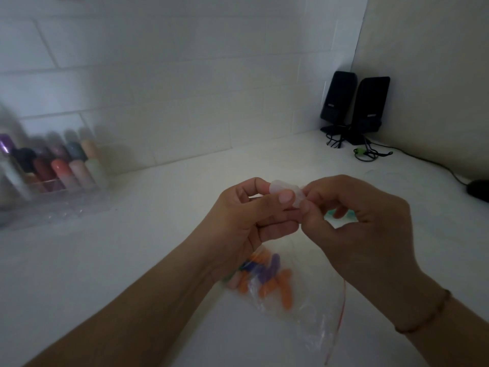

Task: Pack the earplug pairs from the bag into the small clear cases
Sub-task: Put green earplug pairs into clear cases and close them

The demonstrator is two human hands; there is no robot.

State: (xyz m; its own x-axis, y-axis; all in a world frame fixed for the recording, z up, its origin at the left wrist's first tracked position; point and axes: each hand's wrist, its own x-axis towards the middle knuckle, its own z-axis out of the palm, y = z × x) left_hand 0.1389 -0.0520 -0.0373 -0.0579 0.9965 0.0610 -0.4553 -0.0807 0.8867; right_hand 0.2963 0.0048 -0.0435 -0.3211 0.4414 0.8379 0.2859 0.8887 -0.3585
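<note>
left hand (pixel 248 218): pinches small clear case (pixel 287 192), thumb on its front | right hand (pixel 354 221): fingertips grip the case's other end, teal bits tucked in curled fingers | case: held above bag (pixel 285 287) | bag: on white tabletop (pixel 132 260), orange and purple earplugs (pixel 270 276) inside

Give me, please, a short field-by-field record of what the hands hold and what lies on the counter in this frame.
left hand: pinches the small clear case
right hand: fingers at the case's other end; something teal shows under it, too blurred to name
bag: clear, red-edged, on the counter below the hands, with orange and purple earplugs
far left: clear organiser of coloured items, blurred
far corner: two black speakers
</note>
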